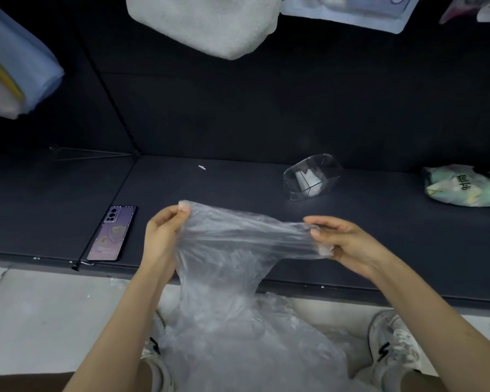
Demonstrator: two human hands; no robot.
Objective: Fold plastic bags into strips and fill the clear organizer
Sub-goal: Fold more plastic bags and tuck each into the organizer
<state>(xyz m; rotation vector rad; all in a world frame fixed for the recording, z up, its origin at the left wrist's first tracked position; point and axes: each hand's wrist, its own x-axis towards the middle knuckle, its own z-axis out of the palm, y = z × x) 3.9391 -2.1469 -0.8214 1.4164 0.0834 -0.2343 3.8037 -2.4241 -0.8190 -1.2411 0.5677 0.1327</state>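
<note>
1. Purple-cased flat smartphone (109, 233): lies camera side up on the dark grey flat work surface (224, 182), near the front edge and well left of the hands. Judged: parked outside the folding zone so it can't foul the film.

2. L hand (164, 229): thumb and fingertips pinch the upper-left edge of the thin clear crumpled plastic bag (238, 241). The raised grip keeps that edge taut against the pull from the other side.

3. Bag position: held in the air betw. both hands, over the front edge of the surface. The lower part hangs down into the loose heap of clear plastic bags (238, 343) by the person's feet. Judged: the stretch flattens the film ahead of the 1st lengthwise fold. Step = smoothing; no strip formed yet.

4. Small clear rounded plastic organizer (311, 176): sits on the surface beyond the hands, right of centre, apart from the bag. Appears tipped; can't confirm. Holds a few white folded pieces w/ much room left, so the task is judged early. It sits on the R-hand side, which suits drop-in.

5. R hand (341, 241): fingers curl round the gathered right end of the bag in a closed grip, bunching the film.

6. Pale green printed soft pouch (464, 186): far right on the surface, untouched.

Bag appearance: transparent, faintly milky, wrinkled throughout. Stretch lines run horiz. betw. the grips. Wide at L, narrowed to a bunch at R.
</note>
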